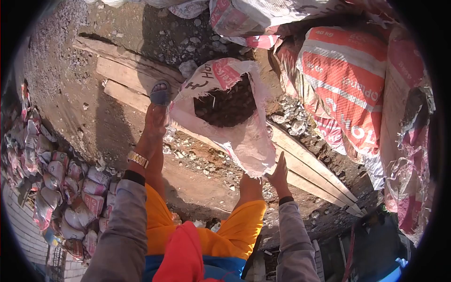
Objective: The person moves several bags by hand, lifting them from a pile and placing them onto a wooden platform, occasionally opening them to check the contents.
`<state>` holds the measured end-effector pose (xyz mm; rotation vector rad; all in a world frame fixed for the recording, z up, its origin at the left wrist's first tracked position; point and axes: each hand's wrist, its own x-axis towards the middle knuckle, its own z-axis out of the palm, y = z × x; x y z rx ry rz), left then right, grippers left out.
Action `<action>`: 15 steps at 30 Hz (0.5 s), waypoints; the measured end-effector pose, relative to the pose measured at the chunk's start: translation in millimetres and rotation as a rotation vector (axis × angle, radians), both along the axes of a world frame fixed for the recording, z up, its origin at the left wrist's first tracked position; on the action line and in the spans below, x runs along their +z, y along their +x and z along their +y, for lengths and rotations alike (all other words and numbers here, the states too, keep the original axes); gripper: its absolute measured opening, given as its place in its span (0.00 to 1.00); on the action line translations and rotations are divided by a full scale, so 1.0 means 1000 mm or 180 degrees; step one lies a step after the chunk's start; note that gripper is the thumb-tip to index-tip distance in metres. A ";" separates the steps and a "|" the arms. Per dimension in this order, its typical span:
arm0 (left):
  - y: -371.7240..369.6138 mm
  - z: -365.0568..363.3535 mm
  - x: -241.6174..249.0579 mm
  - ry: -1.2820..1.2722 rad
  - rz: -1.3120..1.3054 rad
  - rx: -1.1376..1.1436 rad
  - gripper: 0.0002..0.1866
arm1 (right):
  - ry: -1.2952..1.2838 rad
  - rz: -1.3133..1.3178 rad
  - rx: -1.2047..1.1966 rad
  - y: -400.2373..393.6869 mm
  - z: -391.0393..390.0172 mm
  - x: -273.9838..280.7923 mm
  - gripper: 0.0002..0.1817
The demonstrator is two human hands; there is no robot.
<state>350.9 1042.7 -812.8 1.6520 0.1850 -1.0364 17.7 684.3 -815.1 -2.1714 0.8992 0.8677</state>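
An open woven sack (244, 138) with frayed edges stands on wooden planks between my feet. Dark, lumpy material (228, 103) shows through its torn mouth. My left hand (157, 117), below a gold watch, is at the sack's left side by my sandaled foot; its fingers are hard to separate from the leg and foot behind. At the sack's lower right edge is my right hand (278, 176), with fingers extended and thumb apart, beside or touching the fabric.
Long wooden planks (310, 174) run diagonally over rocky dirt. Large red and white sacks (340, 80) stand at the right. Many filled sacks (77, 197) are piled at the lower left, near a block wall. More sacks (263, 16) lie at the top.
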 end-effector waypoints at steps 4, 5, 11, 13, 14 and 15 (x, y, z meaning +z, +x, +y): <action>-0.104 -0.015 -0.041 0.1553 -0.0848 -0.1462 0.71 | 0.0305 0.0444 -0.0054 0.033 0.017 -0.059 0.57; -0.098 -0.026 -0.072 0.1739 -0.1217 -0.1749 0.65 | 0.0390 0.0450 -0.0081 0.043 0.017 -0.075 0.55; 0.023 -0.094 -0.217 0.1154 -0.2341 -0.1762 0.39 | 0.1417 -0.0025 -0.1454 0.127 0.006 -0.164 0.45; 0.047 -0.126 -0.194 0.1064 -0.3119 -0.1689 0.39 | 0.1885 -0.0451 -0.2538 0.168 0.009 -0.189 0.42; 0.051 -0.138 -0.176 0.1072 -0.3461 -0.2206 0.36 | 0.2098 -0.0753 -0.3105 0.190 0.011 -0.202 0.41; 0.053 -0.146 -0.171 0.1064 -0.3808 -0.2718 0.34 | 0.2261 -0.1072 -0.3563 0.201 0.015 -0.207 0.39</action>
